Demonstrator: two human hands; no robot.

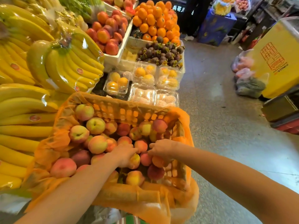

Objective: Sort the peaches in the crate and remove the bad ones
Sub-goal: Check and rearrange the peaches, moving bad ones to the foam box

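Left hand (124, 155): palm down, fingers curved over a yellow-red peach (135, 161) near the middle of the crate (129, 110), holding it. Right hand (160, 148): just beside the left, fingers curled down onto the peaches (97, 143); whether it grasps one cannot be told. Crate: orange plastic lattice lined with orange netting (145, 196) that spills over the near rim; long axis runs near to far, the far end leaning slightly right. Contents: peaches heaped higher on the left, several with stem dimples facing up (bare lattice shows at the near right corner). Stand: bananas (68, 65) to the left; clear boxes of fruit (144, 73) just beyond the far wall; mangosteens (160, 52), oranges (155, 21) and a white tray (125, 38) of red-orange fruit farther off. Room: grey speckled floor (218, 126) on the right, with a yellow carton (278, 62) and plastic bags (242, 68).
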